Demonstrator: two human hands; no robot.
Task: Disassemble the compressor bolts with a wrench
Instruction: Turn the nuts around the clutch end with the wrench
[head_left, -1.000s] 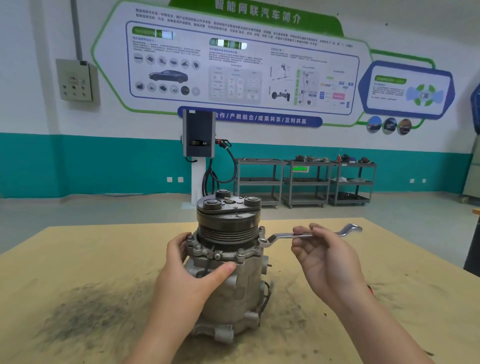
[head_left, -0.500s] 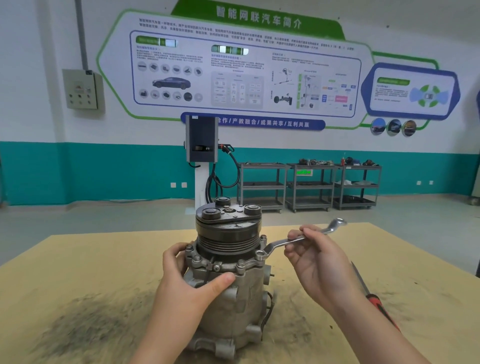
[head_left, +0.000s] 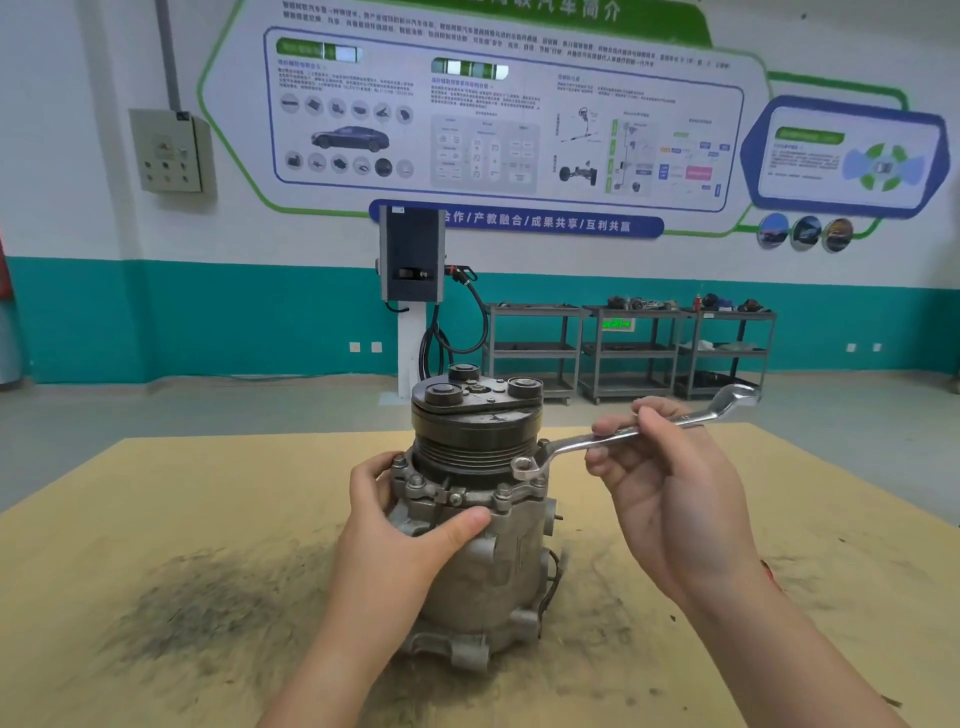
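A grey metal compressor (head_left: 498, 561) with a black pulley on top stands upright on the wooden table (head_left: 156, 499). Several bolts ring its flange, one bolt (head_left: 503, 492) at the front. My left hand (head_left: 395, 540) grips the compressor body from the left, thumb across the front. My right hand (head_left: 670, 499) pinches the shaft of a silver ring wrench (head_left: 613, 435). The wrench's ring end (head_left: 524, 466) sits at the flange's right side, seemingly just above a bolt there. Its handle slopes up to the right.
Dark metal dust is smeared over the table left of and around the compressor. A red-handled tool (head_left: 768, 570) peeks out behind my right forearm. Beyond the table stand a charging post (head_left: 411, 260) and metal shelving carts (head_left: 631, 348).
The wrench handle has swung and tilted upward at its free end, while its ring end stayed at the flange's right side. My left hand kept its hold. The camera moved closer.
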